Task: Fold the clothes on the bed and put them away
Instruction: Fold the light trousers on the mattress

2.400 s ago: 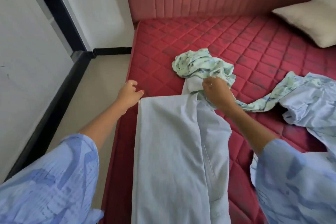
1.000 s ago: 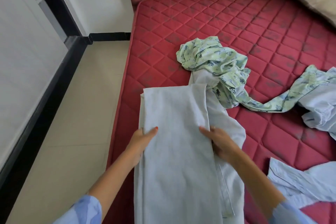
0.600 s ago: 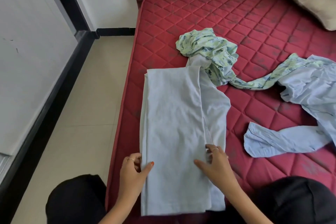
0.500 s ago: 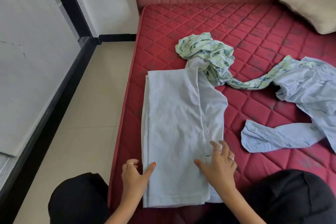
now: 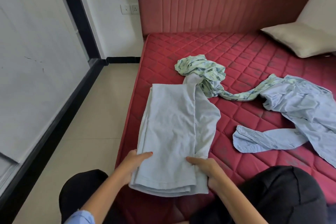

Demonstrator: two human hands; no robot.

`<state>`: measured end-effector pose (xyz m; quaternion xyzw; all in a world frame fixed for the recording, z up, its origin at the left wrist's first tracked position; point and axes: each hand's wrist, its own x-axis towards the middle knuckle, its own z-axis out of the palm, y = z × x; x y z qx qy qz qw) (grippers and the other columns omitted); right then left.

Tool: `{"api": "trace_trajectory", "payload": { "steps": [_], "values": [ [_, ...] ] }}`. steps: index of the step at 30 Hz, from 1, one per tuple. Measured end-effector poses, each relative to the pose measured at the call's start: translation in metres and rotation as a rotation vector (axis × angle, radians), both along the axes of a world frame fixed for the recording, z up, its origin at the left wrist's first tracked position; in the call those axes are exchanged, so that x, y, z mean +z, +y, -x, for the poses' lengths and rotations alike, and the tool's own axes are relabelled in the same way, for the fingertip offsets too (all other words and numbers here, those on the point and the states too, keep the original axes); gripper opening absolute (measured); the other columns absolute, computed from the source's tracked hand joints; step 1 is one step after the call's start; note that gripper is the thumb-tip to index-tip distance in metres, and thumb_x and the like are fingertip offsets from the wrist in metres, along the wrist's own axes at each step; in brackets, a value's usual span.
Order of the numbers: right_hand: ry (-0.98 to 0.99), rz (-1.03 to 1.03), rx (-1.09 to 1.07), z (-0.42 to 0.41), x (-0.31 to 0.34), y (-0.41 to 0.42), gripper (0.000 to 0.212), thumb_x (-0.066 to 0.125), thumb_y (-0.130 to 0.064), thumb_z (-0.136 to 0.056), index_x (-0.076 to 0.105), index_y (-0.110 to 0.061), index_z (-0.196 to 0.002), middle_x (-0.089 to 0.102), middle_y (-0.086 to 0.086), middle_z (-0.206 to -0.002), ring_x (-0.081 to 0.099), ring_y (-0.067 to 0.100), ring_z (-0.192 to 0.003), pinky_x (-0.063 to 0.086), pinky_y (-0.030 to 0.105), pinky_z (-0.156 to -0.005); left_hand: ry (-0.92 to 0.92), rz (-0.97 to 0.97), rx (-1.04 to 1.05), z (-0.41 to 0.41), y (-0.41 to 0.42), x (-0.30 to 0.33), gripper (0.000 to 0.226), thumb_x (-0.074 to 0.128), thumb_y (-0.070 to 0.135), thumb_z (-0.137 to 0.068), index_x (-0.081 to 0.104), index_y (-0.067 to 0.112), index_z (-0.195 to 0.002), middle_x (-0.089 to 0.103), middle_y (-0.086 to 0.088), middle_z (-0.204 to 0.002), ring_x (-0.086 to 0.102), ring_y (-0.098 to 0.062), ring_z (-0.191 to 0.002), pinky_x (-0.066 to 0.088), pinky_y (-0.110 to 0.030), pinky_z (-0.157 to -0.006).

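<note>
Both my hands are on the near end of the pale blue trousers (image 5: 172, 132), which lie lengthwise along the left edge of the red quilted mattress (image 5: 245, 60), folded leg over leg. My left hand (image 5: 133, 162) has its grip on the left side of the hem end: thumb on top of the cloth, other fingers curled under the stacked layers. My right hand (image 5: 207, 169) does the same on the right side, thumb pointing left across the top, fingers tucked under the edge. The hem end looks raised a bit off the bed, w/ approx 3 layers showing at the fold, but I can't tell for sure. The far end of the trousers runs under a crumpled green floral garment (image 5: 201, 71), whose long strip trails right to touch a rumpled light blue shirt (image 5: 300, 111); 1 sleeve of that shirt lies flat toward the trousers, apart from them. A beige pillow (image 5: 298, 40) sits at the far right corner by the padded red headboard (image 5: 227, 0). My black-clad knees show at the bottom, 1 each side of my arms. Tiled floor (image 5: 87, 123) to the left, 2 wall sockets (image 5: 130, 9) beside the headboard.
</note>
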<state>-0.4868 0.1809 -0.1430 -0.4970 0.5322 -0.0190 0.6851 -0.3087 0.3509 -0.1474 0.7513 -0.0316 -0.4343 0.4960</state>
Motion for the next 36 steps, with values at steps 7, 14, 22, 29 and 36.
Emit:
{"api": "trace_trajectory", "payload": {
  "steps": [7,14,22,29,36],
  "values": [
    [0.022,-0.029,0.025,-0.018,-0.014,0.064,0.079,0.080,-0.024,-0.062,0.044,-0.007,-0.130,0.054,0.012,-0.130,0.058,0.031,-0.109,0.053,0.044,-0.085,-0.043,-0.163,-0.139,-0.070,0.057,0.002,0.056,0.080,0.033,-0.075,0.060,0.002,-0.117,0.073,-0.013,-0.099,0.071,-0.027,-0.089,0.058,-0.033,-0.070],
    [0.222,0.582,0.129,-0.057,0.033,-0.053,0.066,0.068,-0.028,-0.085,0.036,-0.012,-0.141,0.025,0.013,-0.149,0.025,0.036,-0.138,0.025,0.042,-0.112,-0.024,-0.179,-0.146,-0.071,0.065,-0.025,0.071,0.082,0.045,-0.069,0.056,0.004,-0.122,0.071,-0.010,-0.106,0.069,-0.025,-0.094,0.057,-0.039,-0.083],
    [0.482,0.865,0.579,-0.163,0.036,-0.163,0.069,0.059,-0.035,-0.091,0.034,0.000,-0.145,0.026,0.021,-0.151,0.027,0.037,-0.138,0.027,0.042,-0.114,0.072,-0.184,-0.237,-0.080,0.065,-0.025,0.068,0.080,0.051,-0.065,0.063,0.012,-0.117,0.074,-0.004,-0.101,0.071,-0.021,-0.094,0.055,-0.038,-0.090],
    [0.470,0.990,0.683,-0.230,0.016,-0.216,0.078,0.062,-0.048,-0.088,0.033,0.003,-0.141,0.042,0.021,-0.141,0.044,0.038,-0.127,0.040,0.044,-0.102,0.151,-0.167,-0.215,-0.080,0.058,-0.023,0.041,0.072,0.039,-0.082,0.063,0.014,-0.114,0.075,-0.003,-0.100,0.071,-0.019,-0.093,0.056,-0.034,-0.085],
    [0.480,0.966,0.778,-0.249,-0.008,-0.242,0.088,0.072,-0.049,-0.079,0.036,0.005,-0.138,0.051,0.021,-0.131,0.051,0.037,-0.117,0.041,0.040,-0.093,0.216,-0.229,-0.280,-0.091,0.053,-0.024,0.052,0.073,0.046,-0.080,0.059,0.017,-0.120,0.073,0.000,-0.107,0.070,-0.016,-0.099,0.054,-0.035,-0.092]
  ]
}}
